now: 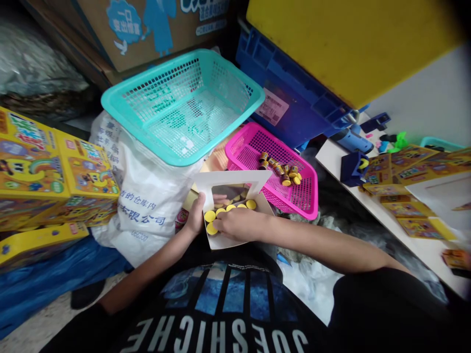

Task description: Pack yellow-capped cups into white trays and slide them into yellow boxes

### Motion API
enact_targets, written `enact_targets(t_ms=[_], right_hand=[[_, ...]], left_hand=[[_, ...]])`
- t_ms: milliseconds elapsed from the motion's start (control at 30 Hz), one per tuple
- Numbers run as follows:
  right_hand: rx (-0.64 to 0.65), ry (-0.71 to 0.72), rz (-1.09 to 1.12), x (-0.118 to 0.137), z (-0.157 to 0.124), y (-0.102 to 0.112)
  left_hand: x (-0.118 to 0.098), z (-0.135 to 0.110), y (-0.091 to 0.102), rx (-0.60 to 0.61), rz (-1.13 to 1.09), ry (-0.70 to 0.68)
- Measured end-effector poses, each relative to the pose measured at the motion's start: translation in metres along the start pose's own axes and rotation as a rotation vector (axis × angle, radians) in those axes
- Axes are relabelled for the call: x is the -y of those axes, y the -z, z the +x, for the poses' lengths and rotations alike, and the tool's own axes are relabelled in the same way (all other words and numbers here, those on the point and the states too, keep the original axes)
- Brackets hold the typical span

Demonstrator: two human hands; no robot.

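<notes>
The left hand grips the left edge of a white card box, its fingers clenched around the card. The right hand lies across the front of the box, its fingers curled down onto a row of small yellow-topped tubs. They touch the nearest tubs, but I cannot tell whether they are gripping one. The box is held low in front of the person's black printed T-shirt, with its raised flap cut into an open window, and the tubs sit inside it, packed side by side.

Just beyond the box, a pink plastic basket holds a loose heap of similar tubs, lying on their sides and on end. A larger teal basket stands tilted behind it, on top of a white printed sack. Yellow printed boxes are stacked to the left, on a blue sheet. A blue crate sits under a yellow board. To the right, a tabletop carries flat yellow printed cards and a blue glue gun
</notes>
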State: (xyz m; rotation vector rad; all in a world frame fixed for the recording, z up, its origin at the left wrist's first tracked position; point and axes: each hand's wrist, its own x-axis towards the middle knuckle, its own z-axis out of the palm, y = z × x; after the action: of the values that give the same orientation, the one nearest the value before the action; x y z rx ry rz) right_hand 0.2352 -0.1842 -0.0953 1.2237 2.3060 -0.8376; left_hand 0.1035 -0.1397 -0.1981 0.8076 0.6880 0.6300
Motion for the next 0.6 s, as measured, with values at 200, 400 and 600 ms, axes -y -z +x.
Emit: enact_targets(t_ms=[200, 400, 600], right_hand=[[-0.124, 0.0, 0.408, -0.02, -0.05, 0.039], [-0.16, -0.399, 0.641, -0.13, -0.107, 0.066], [-0.465, -0.521, 0.45, -0.208, -0.042, 0.024]], left_hand=[[0.001, -0.006, 0.012, -0.055, -0.09, 0.068], [0.001, -0.004, 0.034, -0.064, -0.233, 0.09], [-0.005, 0.003, 0.035, -0.07, -0.26, 0.09]])
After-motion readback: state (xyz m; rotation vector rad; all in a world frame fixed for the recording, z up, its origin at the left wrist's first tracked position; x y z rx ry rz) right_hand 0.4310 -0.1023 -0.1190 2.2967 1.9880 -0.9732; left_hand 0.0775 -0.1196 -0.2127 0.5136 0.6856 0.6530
